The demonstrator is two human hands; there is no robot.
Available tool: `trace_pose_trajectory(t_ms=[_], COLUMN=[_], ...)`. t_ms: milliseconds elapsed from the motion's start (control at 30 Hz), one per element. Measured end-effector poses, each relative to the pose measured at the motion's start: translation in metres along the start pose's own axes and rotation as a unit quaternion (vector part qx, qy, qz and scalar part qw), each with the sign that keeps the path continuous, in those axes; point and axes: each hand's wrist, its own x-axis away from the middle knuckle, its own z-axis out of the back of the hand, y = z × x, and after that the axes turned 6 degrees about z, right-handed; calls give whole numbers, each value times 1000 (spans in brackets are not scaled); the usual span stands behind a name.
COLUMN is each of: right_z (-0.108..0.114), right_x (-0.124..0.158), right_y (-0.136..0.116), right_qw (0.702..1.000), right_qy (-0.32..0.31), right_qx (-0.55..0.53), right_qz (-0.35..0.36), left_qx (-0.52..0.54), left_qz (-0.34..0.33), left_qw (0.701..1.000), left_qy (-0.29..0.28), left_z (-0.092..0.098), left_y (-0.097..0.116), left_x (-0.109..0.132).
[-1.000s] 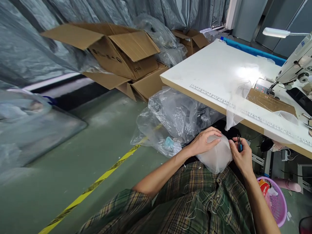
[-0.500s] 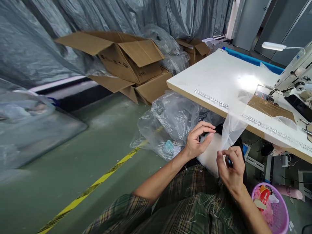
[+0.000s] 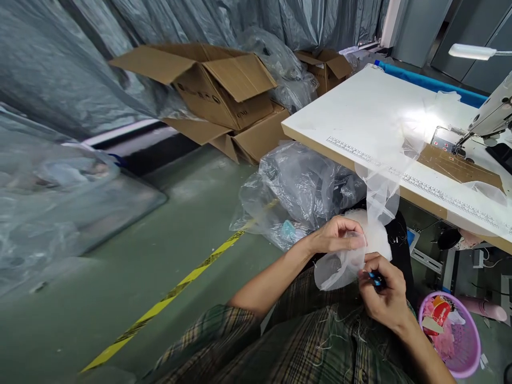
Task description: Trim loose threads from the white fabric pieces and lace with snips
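1. Head view: the step in hand looks like working along one sheer piece (image 3: 332,273) over the lap, away from the needle. The next move seems to call for a steady left pinch, with right fingertips free to guide the edge while the tool stays palmed.
2. One table (image 3: 360,106), cut off at the right.
3. Three boxes, as far as can be told: two stacked (image 3: 224,98), one farther back (image 3: 338,66).
4. At least three clear bags: one under the table (image 3: 296,181), one behind the boxes, one at far left; blur and overlap hide an exact count.
5. One machine (image 3: 492,112), partly in frame.
6. One basket (image 3: 477,344), holding pink scraps.
7. Sheer cloth: one strip (image 3: 382,197) hanging over the table's edge, and the sheer piece between the hands, below a white pile (image 3: 378,242). Whether strip and piece join, I cannot tell; nor how many layers the pile has.
8. Two hands. Left hand (image 3: 338,234): fingers curled, thumb closed on the piece's upper edge. Right hand (image 3: 384,293): curled tight round the tool, fingertips at the piece's side; whether they pinch it, I cannot tell.
9. One blue tool (image 3: 376,278), mostly hidden.
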Motion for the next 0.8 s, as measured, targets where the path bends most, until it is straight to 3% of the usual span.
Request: trace_pose_trajectory(t_ms=[167,233,433,633,800], right_z=[14,15,8,2,8], right_x=[-6,-12,-29,-27,-16], right_y=[21,28,40,44,43], right_qw=[979,969,976,975,969], right_qy=[-4,-1,-31,13,-49], right_qx=[-40,-39,2,29,-24], right_qz=[-201,-244,-214,-218,-242], left_qx=[-50,-52,-61,-74,-53], left_qz=[-7,-6,-9,6,10], left_qw=[997,997,997,994,997], left_qy=[56,63,55,74,49], left_z=[0,0,1,2,4], left_y=[1,0,-1,-2,-2], left_x=[6,7,9,8,7])
